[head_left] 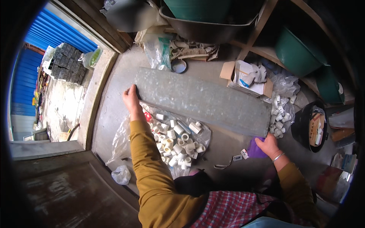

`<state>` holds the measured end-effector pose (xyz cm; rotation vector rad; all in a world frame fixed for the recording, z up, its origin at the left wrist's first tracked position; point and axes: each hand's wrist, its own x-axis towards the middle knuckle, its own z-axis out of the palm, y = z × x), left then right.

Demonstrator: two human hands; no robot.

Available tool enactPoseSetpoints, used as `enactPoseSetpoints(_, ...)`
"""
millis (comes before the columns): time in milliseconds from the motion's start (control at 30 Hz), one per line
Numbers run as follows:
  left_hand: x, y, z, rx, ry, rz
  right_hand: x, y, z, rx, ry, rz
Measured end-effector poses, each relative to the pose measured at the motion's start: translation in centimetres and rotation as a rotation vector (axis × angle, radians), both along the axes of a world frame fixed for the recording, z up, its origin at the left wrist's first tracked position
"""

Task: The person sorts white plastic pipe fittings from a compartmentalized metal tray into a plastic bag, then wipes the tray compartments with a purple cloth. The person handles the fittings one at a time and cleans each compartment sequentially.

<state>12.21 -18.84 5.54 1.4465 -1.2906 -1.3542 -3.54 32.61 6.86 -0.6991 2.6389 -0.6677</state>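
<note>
A long grey board (205, 98) with a worn, speckled surface stretches slantwise in front of me. At its left end my left hand (131, 100) is closed on the edge, thumb on the near side. My right hand (267, 145) is closed at the near right corner; its lower fingers are hidden. Beside that thumb is a purple piece (257, 149), perhaps cloth; I cannot tell whether it is gripped too. White pipe fittings (178, 142) lie heaped on clear plastic just nearer than the board, by my left forearm.
More white fittings (280, 116) lie in plastic past the board's right end. An open carton (249, 78) with gloves stands behind it. A black bucket (302, 131) is at right, shelves with green tubs (298, 53) behind. A doorway sill (99, 102) runs along the left.
</note>
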Motion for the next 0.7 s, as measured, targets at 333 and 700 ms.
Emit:
enactPoseSetpoints(333, -10.1, 15.5, 6.7, -1.118, -0.780, -1.251, -2.4, 0.2, 4.1, 0.428, -0.186, 0.331)
enactPoseSetpoints(700, -13.8, 20.2, 10.5, -1.069, -1.280, -1.810, -7.1, 3.5, 11.8, 0.041, -0.116, 0.419)
